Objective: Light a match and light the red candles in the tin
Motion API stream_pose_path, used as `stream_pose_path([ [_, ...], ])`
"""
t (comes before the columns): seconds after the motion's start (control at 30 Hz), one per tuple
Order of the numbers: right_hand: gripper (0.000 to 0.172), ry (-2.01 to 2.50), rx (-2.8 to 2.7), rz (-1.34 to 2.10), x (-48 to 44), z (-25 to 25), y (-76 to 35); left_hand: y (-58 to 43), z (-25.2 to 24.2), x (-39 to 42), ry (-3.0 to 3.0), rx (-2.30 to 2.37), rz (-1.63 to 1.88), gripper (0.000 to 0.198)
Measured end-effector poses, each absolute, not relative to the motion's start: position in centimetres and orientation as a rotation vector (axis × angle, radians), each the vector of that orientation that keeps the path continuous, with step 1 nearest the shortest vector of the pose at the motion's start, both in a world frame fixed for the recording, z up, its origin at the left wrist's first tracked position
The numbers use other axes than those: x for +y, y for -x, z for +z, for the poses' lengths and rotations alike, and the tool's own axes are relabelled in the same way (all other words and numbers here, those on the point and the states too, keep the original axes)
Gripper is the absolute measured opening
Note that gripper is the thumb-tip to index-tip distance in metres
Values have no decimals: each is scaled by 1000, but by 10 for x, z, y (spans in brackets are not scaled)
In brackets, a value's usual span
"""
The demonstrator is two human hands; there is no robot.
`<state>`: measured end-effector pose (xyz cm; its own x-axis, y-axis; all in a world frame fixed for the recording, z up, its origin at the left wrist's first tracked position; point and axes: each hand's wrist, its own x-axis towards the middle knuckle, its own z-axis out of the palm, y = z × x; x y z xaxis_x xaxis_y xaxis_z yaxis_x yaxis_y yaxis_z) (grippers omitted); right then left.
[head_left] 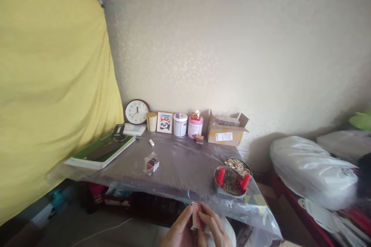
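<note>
My left hand (178, 228) and my right hand (213, 224) are together at the bottom, just in front of the table edge. Between them is a small pinkish-red matchbox (196, 215), held upright with its printed face toward me. The left thumb presses on its left side, while the right fingers close over its right side. Beyond the hands, on the plastic-covered table (185, 170), lies a clear-wrapped pack of small boxes (152, 164). To the right stands a bowl of dark grains (231, 185) with two red candles (221, 176) (245, 181) in it.
A dish of pale sticks (237, 166) sits behind the bowl. Along the wall are a clock (137, 111), a panda picture (165, 123), tins (180, 125) and a cardboard box (226, 133). Books (101, 150) lie at left beside a yellow curtain (55, 65); a white bag (313, 171) is at right.
</note>
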<state>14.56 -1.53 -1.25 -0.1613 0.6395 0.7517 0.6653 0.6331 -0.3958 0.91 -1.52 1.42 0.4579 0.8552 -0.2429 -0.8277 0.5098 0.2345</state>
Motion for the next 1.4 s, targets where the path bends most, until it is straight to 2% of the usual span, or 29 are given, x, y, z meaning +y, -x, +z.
stream_pose_path([
  [0.3, 29, 1119, -1899, 111, -26, 8, -140, -11, 7, -19, -116, 201, 1028, 29],
  [0.47, 27, 1095, -1879, 149, -30, 18, -139, -10, 6, -21, -121, 223, 1024, 29],
  [0.63, 22, 1086, -1997, 442, -26, 31, -156, -2, 12, -20, -117, 353, 1025, 28],
  [0.73, 16, 1118, -1952, 378, -15, 32, -165, 0, 12, -19, -136, 458, 1008, 26],
  [0.9, 20, 1070, -2147, 283, -1, 32, -165, -2, 11, -20, -198, 508, 939, 34],
  [1.4, 17, 1133, -2473, 333, -2, 46, -167, -1, 0, -22, -277, 595, 866, 34],
])
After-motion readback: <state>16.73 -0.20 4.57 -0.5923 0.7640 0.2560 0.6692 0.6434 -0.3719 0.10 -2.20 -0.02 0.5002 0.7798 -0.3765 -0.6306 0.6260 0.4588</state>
